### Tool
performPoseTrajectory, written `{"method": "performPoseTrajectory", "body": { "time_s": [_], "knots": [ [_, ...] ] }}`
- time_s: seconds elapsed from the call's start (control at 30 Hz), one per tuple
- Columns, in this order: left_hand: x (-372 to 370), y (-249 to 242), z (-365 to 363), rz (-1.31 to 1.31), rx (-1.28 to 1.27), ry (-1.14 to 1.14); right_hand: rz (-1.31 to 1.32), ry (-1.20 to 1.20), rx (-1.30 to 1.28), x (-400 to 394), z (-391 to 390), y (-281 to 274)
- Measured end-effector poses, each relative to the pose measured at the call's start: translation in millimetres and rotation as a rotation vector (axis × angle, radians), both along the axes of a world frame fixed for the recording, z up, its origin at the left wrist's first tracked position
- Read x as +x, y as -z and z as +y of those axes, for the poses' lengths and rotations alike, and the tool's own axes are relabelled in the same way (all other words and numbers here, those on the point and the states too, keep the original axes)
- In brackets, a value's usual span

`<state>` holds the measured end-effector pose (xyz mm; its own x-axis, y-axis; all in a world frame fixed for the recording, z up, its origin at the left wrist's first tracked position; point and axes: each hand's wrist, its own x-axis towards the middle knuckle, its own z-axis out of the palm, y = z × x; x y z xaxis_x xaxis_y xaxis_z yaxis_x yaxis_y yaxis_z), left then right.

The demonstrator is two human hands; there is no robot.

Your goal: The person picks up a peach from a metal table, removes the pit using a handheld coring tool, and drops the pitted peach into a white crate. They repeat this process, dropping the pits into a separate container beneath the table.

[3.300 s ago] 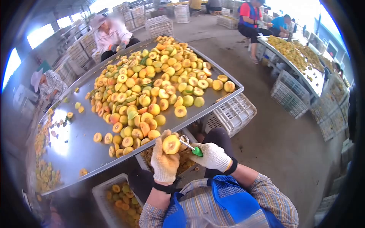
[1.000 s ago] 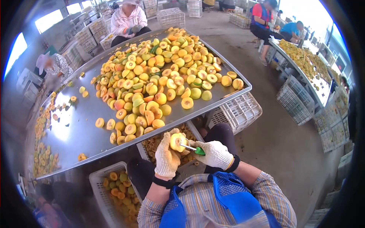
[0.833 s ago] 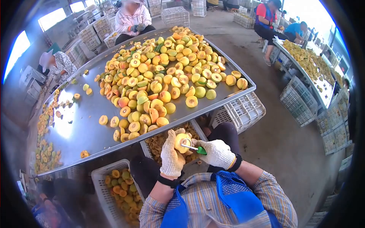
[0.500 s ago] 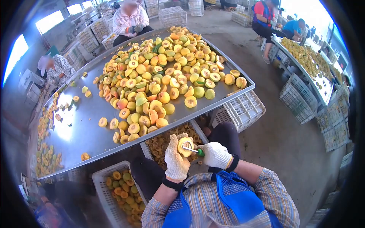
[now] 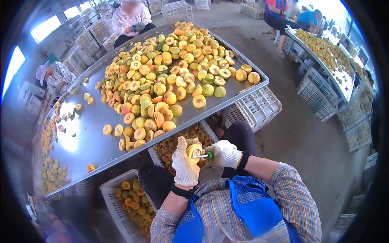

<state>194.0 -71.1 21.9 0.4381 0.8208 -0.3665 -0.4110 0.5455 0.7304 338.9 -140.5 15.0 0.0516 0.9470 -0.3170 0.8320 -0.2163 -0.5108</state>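
Observation:
My left hand point(image 5: 186, 164), in a stained white glove, is closed around a yellow fruit half point(image 5: 193, 153) with its cut side turned to the right. My gloved right hand point(image 5: 226, 154) grips a pitting tool point(image 5: 209, 155) by its green handle, and the metal end lies against the cut face of the fruit. Under both hands is a crate of small fruit pieces point(image 5: 170, 150). In front of me a large heap of halved fruit point(image 5: 162, 77) covers much of the metal table point(image 5: 95, 139).
A white crate point(image 5: 111, 194) of fruit halves stands at the lower left, and an upturned-looking white crate point(image 5: 259, 107) sits beside the table's right corner. Co-workers point(image 5: 131, 20) sit beyond the table and at the left. Another fruit table point(image 5: 324, 56) stands at the right.
The whole view has shifted slightly, with the table and heap sitting higher and more to the left. Both hands still hold the fruit and tool, and the fruit's cut face is turned more sideways.

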Motion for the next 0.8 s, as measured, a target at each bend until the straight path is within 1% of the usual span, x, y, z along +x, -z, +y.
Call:
{"method": "performPoseTrajectory", "body": {
  "time_s": [0.07,0.1,0.13,0.2,0.27,0.33,0.6,0.67,0.73,0.77,0.8],
  "knots": [
    [-1,-8,3,-0.062,-0.080,0.005,0.156,0.019,0.203,-9,-6,13],
    [-1,-9,5,-0.114,-0.119,-0.005,0.107,0.060,0.166,-20,-6,7],
    [-3,-8,5,-0.116,-0.114,-0.013,0.090,0.045,0.148,-20,-3,3],
    [-6,-3,7,-0.228,-0.176,-0.044,0.033,0.084,0.207,-22,-1,-8],
    [-6,0,8,-0.210,-0.144,-0.089,0.020,0.095,0.210,-22,0,-9],
    [-5,1,10,-0.268,-0.172,-0.084,-0.006,0.101,0.218,-19,2,-13],
    [-3,0,8,-0.283,-0.143,-0.061,-0.057,0.042,0.263,-14,-3,-13],
    [-1,-4,6,-0.239,-0.112,-0.092,-0.029,0.078,0.218,-19,-3,-21],
    [-6,3,9,-0.316,-0.199,-0.011,0.042,0.048,0.189,-18,-5,-3],
    [-5,5,12,-0.426,-0.169,0.102,0.031,0.018,0.148,-16,-6,0],
    [3,-12,1,-0.219,-0.093,-0.047,0.089,0.090,0.121,-18,-8,-11]
  ]
}}
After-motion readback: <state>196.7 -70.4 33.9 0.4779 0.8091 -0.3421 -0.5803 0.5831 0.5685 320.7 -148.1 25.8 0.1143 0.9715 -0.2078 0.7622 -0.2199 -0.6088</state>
